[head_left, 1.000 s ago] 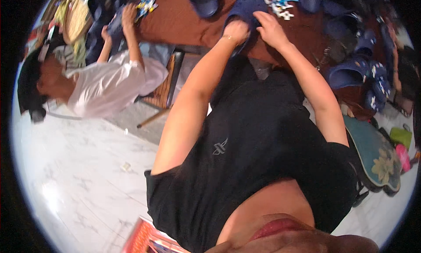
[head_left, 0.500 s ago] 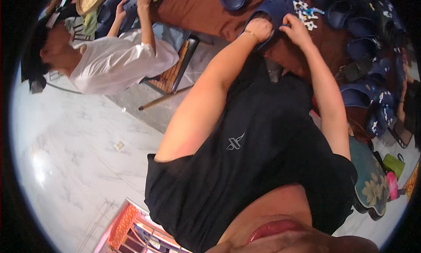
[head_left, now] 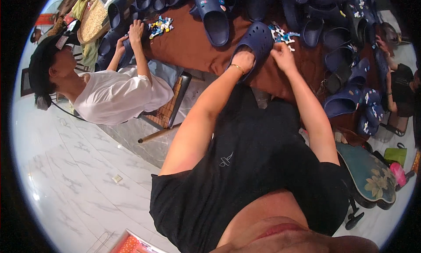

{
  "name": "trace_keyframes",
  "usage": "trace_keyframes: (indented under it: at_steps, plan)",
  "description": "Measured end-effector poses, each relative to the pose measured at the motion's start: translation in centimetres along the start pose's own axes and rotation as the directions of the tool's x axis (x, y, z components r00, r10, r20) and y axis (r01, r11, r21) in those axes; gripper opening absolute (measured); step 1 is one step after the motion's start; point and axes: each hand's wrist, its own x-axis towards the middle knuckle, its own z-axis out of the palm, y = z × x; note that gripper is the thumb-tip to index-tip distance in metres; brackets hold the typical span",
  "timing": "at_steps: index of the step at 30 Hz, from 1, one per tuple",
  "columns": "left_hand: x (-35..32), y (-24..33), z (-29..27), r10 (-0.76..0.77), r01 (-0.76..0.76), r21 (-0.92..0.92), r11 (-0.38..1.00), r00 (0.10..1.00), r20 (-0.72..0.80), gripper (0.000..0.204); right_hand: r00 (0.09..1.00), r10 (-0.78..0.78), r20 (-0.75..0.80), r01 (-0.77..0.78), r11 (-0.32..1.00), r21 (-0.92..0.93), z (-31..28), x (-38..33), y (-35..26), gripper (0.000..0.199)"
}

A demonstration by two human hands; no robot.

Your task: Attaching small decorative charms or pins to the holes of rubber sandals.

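place: likely workshop | cue: table [head_left: 188, 46] heaped with navy clogs [head_left: 346, 101]

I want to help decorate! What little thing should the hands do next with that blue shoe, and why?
Probably pick one charm. The left hand grips the dark blue clog at its opening, steadying it, while the right hand rests beside the pile of small colourful charms. The clog's top shows open holes and no charm that I can see.

Bright, even indoor light, glare on the pale floor [head_left: 66, 174], fisheye-bent edges.
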Motion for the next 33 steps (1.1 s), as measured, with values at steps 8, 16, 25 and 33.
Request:
trace_keyframes:
  at_steps: [8, 16, 25, 33]
  plan:
    - [-1.8, 1.3, -1.2, 0.037, -0.037, -0.123, 0.992, 0.999, -0.003, 0.022, 0.979, 0.136, 0.151, -0.116, 0.984, -0.135, 1.6, -5.8, -2.3, 0.065]
    - [-2.3, 1.2, -1.0, 0.092, -0.133, -0.222, 0.966, 0.978, -0.185, 0.021, 0.999, -0.025, -0.040, 0.021, 0.993, -0.115, -1.2, -4.4, 0.4, 0.023]
    - [-0.2, 2.1, -0.7, -0.047, 0.049, -0.009, 0.999, 0.982, 0.182, 0.029, 0.976, 0.035, -0.216, -0.134, 0.876, -0.464, -3.7, -0.1, 2.0, 0.032]
    - [-0.8, 2.0, 0.7, -0.073, 0.045, 0.140, 0.989, 0.976, 0.206, 0.021, 0.993, -0.006, -0.122, -0.071, 0.785, -0.615, -3.9, 1.1, 1.7, 0.023]
